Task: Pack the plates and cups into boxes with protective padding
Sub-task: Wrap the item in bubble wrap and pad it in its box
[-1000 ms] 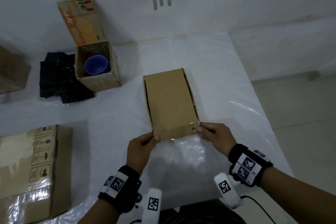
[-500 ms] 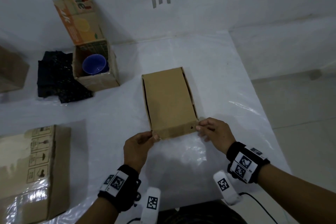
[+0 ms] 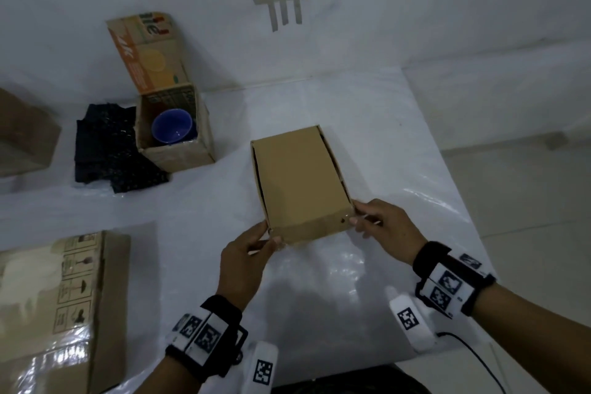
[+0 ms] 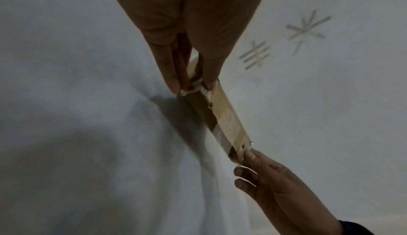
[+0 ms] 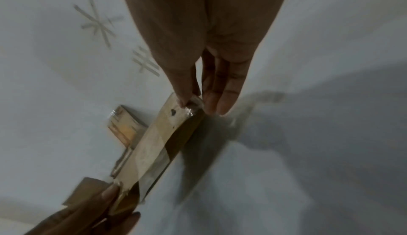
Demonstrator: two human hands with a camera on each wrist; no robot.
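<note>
A plain brown box (image 3: 300, 182) lies closed in the middle of the white table. My left hand (image 3: 270, 238) pinches its near left corner between thumb and fingers (image 4: 174, 82). My right hand (image 3: 355, 217) pinches its near right corner, thumb on top (image 5: 184, 97). Shiny clear tape runs along the box's near face (image 4: 220, 122), which also shows in the right wrist view (image 5: 154, 148). A blue cup (image 3: 172, 129) sits in an open printed box (image 3: 182, 157) at the back left. What is inside the brown box is hidden.
Black padding (image 3: 105, 150) lies left of the open box. A large taped carton (image 3: 57, 304) fills the near left, and another brown box (image 3: 22, 137) sits at the far left edge. The table's right edge (image 3: 460, 208) drops to the floor.
Both hands keep their pinch on the box's near corners. The box's near face shows a little more than before, and the head view has shifted slightly.
</note>
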